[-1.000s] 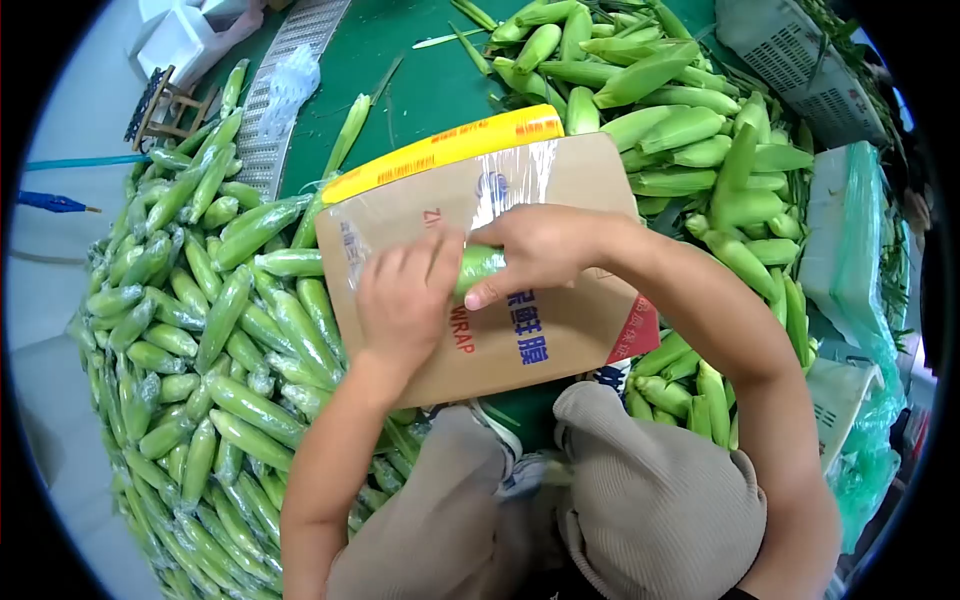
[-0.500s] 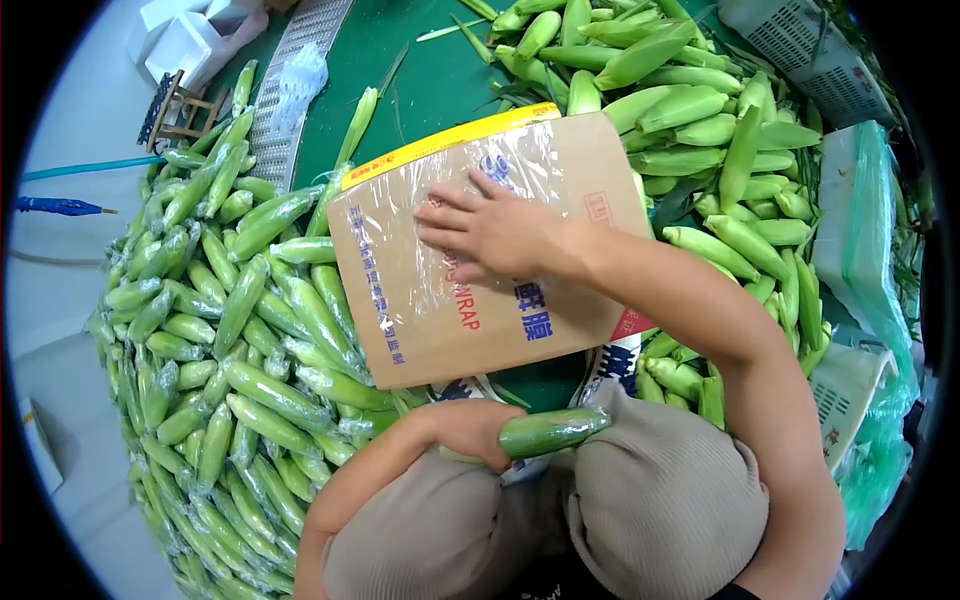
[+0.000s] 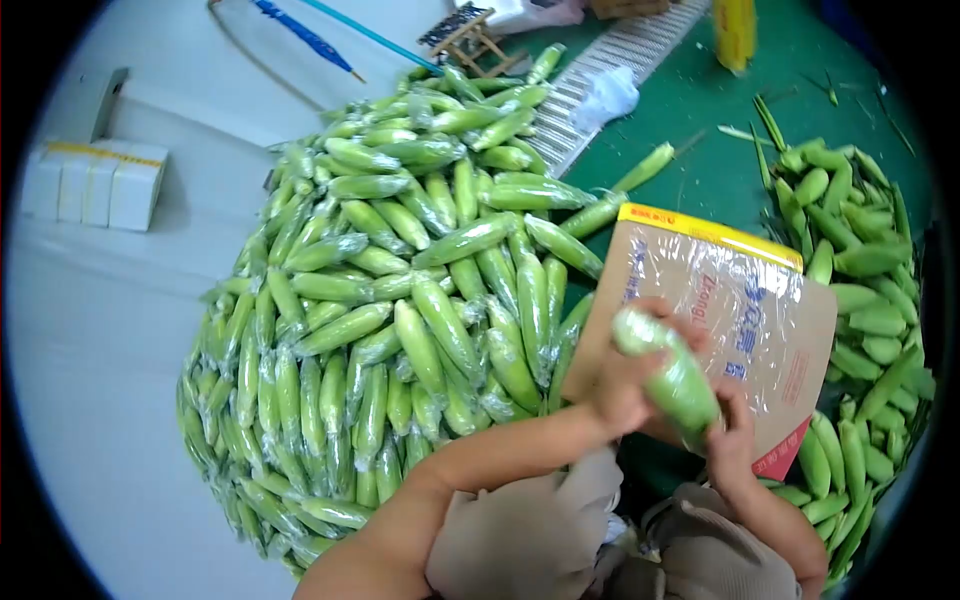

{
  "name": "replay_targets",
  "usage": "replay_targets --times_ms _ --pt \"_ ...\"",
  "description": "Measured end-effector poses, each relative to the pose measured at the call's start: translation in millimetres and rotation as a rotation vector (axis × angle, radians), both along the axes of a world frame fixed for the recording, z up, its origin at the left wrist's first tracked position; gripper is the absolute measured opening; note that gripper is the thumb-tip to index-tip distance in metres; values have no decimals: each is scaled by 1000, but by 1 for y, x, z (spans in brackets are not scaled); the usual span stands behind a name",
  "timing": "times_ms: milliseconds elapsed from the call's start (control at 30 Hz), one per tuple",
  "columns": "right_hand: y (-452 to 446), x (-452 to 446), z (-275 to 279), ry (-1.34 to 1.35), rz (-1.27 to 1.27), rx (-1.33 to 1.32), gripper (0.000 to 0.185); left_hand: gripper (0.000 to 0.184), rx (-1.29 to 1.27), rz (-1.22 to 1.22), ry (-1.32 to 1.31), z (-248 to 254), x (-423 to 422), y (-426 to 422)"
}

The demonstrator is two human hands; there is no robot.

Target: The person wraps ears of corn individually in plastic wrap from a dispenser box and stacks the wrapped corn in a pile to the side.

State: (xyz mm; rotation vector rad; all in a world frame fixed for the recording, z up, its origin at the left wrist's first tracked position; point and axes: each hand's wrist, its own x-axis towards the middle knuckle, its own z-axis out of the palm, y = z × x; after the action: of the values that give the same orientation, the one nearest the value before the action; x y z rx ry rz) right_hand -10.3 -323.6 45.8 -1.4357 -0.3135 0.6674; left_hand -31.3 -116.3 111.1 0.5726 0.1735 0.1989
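An ear of corn [image 3: 680, 395] in its green husk, with shiny film on it, is held between my two hands above my knees. My left hand [image 3: 635, 370] grips its upper end, the fingers closed round it and slightly blurred. At the lower end, the fingers of my right hand [image 3: 735, 445] are closed on the corn. Behind the hands lies a cardboard cling film box [image 3: 690, 255] with a yellow strip along its far edge; clear film covers part of its printed top.
A large pile of film-wrapped corn [image 3: 430, 340] is heaped on the left. Unwrapped corn [image 3: 880, 300] lies on the right. Farther back are a metal grate [image 3: 625, 65], a crumpled plastic bag [image 3: 605, 97], a yellow roll [image 3: 735, 38] and a small wooden stool [image 3: 475, 45]. White boxes [image 3: 95, 185] stand far left.
My right hand has left the cardboard box and joined my left hand on the corn, which has risen from my lap. My view has swung left.
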Motion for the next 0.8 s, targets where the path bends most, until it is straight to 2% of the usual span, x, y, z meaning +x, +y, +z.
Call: replay_targets --times_ms 33,100,167,233,300,367,433,500,567,600,633,667,700,733,767,800 --pt "20 9 3 -20 -155 34 67 61 40 23 68 -8 1 -27" --pt "65 26 26 -46 -402 133 64 59 408 -12 78 -17 6 -54" --pt "83 32 21 -110 -519 302 62 64 445 -88 319 -1 12 -25" --pt "68 43 7 -277 -520 375 57 56 421 17 237 13 24 57" --pt "2 54 -8 -516 -501 219 49 50 444 175 105 40 45 171" --pt "-78 72 -33 -648 -598 -249 43 45 490 361 14 70 75 282" --pt "-147 84 -60 -373 -897 -338 43 44 572 535 -23 94 103 338" --pt "-209 79 -66 -408 -961 -785 48 45 681 588 -8 69 98 326" --pt "-256 68 -99 -474 -728 -1265 52 38 1071 459 6 24 79 259" --pt "-263 62 -101 -487 -568 -1486 53 28 1532 499 183 -13 74 185" --pt "-272 52 -102 -458 -275 -1566 62 31 1620 196 252 -28 55 119" --pt "-278 48 -101 -391 -166 -1557 67 43 1946 39 -21 -61 36 92" --pt "-278 55 -95 -344 -55 -1534 72 56 2090 -275 -275 -64 37 74" --pt "-273 55 -84 -390 81 -1582 79 60 2333 -277 -346 -74 24 51" --pt "-276 54 -90 -368 101 -1498 83 61 2375 -367 -246 -75 14 37" --pt "-265 41 -80 -512 54 -1518 89 63 2408 -458 -142 -74 9 30"
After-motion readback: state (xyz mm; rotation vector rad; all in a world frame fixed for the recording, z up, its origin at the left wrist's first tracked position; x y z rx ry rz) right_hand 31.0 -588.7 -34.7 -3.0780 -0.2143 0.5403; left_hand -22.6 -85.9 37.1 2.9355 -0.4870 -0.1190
